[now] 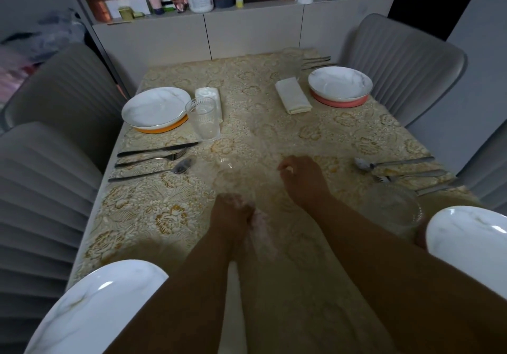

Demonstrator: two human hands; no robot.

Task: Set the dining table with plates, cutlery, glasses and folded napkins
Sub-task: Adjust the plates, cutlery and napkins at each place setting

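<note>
My left hand and my right hand are over the middle of the table. Both have curled fingers on a pale, motion-blurred napkin that is hard to make out against the cloth. White marble plates stand at four places: far left, far right, near left and near right. A clear glass stands by the far left plate, with a white napkin behind it. A cream folded napkin lies beside the far right plate.
A knife, fork and spoon lie at the left edge, and another set at the right. More glasses stand at the near right and far right. Grey chairs flank the table. A cluttered sideboard closes the far end.
</note>
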